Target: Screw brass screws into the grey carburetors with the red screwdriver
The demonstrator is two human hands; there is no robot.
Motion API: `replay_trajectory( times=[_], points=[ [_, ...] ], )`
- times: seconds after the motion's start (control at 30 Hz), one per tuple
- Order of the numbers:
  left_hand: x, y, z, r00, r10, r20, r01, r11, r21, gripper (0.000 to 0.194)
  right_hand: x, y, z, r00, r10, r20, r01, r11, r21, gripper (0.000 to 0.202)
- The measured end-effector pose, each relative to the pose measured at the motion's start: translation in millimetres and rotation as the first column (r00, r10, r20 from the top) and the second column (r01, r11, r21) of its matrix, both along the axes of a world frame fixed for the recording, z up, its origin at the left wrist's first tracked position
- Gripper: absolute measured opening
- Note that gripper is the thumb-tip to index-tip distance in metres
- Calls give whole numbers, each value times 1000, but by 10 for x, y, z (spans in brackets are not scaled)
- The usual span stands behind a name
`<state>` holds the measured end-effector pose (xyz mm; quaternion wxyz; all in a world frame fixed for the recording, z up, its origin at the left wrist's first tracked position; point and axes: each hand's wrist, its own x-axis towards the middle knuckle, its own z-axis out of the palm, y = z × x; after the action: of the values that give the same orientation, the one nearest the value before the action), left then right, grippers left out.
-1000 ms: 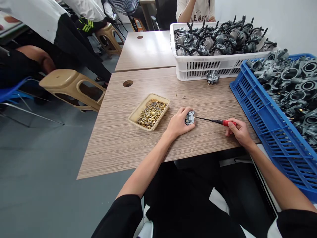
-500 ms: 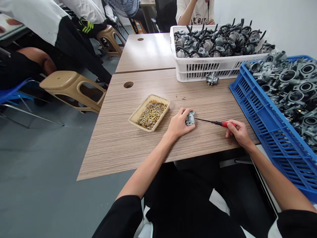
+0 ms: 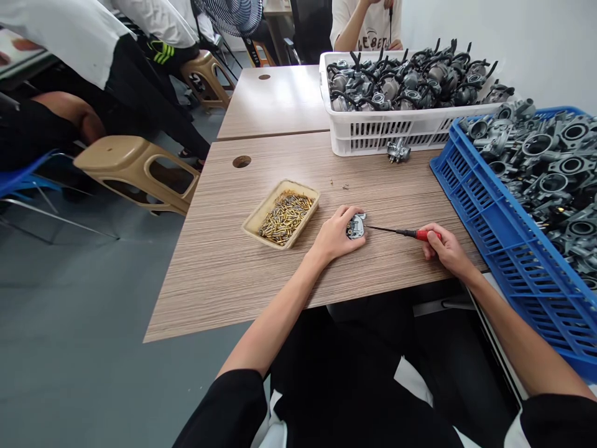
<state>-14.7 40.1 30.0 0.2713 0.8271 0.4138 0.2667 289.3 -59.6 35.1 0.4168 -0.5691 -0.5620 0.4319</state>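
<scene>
My left hand (image 3: 336,235) grips a small grey metal carburetor body (image 3: 357,226) and holds it against the wood-grain table (image 3: 214,261). Closed around the red handle of a screwdriver (image 3: 422,235), my right hand (image 3: 448,250) points its thin dark shaft leftward. The screwdriver tip meets the right side of the carburetor body; its exact seat is too small to make out. Left of my left hand stands a cream plastic tray (image 3: 252,228) holding many brass and grey small parts (image 3: 285,216). Two tiny brass pieces (image 3: 345,186) lie beyond the carburetor body.
A blue crate (image 3: 508,230) of metal carburetor bodies is at the right. Behind it stands a white crate (image 3: 364,134) of carburetors with black hoses, one carburetor (image 3: 398,150) lying before it. Across the table sits a person (image 3: 368,28); a tan stool (image 3: 135,162) is at the left.
Both hands, the carburetor body and the screwdriver keep nearly the same places. The view has shifted very slightly.
</scene>
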Motion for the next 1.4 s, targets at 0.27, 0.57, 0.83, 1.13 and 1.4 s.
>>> replay_trajectory(
  times=[0.27,0.57,0.83,1.13,1.4],
  points=[
    [-5,4,-4,1000,-11,-8,11,1000,7,48,49,-15,-18,998,-9,62,11,999,-30,51],
    [0,-13,26,999,-26,25,26,1000,-3,45,7,-13,-81,998,-34,59,33,999,16,48],
    [0,-1,14,999,-21,25,21,1000,-4,43,37,-42,-76,991,-26,128,28,1000,-10,51],
    [-3,1,11,999,-22,35,22,1000,-10,44,0,-51,-62,982,-56,181,50,998,36,48],
    [-1,-2,8,998,-21,51,22,1000,-11,43,50,-55,-102,987,-33,159,30,999,20,45]
  ],
)
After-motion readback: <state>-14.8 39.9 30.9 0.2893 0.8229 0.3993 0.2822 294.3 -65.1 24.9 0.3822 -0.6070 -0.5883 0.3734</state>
